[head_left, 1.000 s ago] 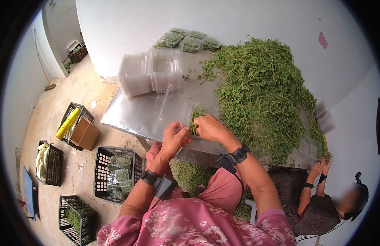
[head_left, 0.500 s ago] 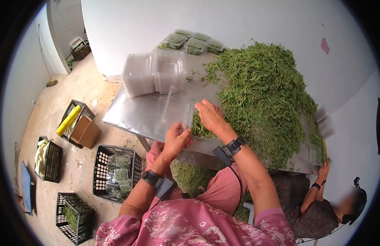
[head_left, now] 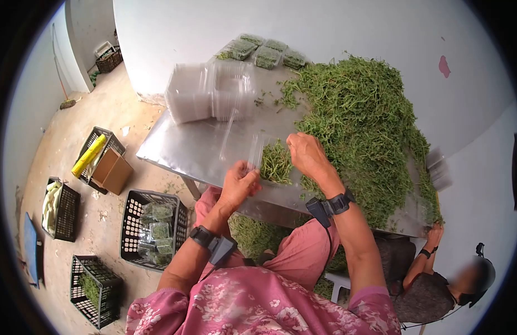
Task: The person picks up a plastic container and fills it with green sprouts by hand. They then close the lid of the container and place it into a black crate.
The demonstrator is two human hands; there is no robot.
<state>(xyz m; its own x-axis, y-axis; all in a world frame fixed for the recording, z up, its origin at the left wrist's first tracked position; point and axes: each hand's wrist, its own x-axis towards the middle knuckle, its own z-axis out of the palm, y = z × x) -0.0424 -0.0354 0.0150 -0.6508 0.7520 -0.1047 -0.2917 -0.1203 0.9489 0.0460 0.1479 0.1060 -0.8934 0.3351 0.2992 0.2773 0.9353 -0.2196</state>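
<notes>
My left hand is closed on the edge of an open clear plastic container at the front of the metal table. Green stems lie in or beside this container, between my hands. My right hand is above the right side of these stems, its fingers bent together; whether anything is between them is too small to tell. The large heap of green stems lies just beyond and right of it. Left of the heap stand tall stacks of clear containers.
Filled boxes sit at the table's far edge. On the floor at left are a crate of packed boxes, a crate with a yellow roll and other crates. A co-worker is at the lower right.
My right hand has moved right, away from the container's edge, uncovering the stems between my hands. My left hand stays at the container. The view has shifted slightly.
</notes>
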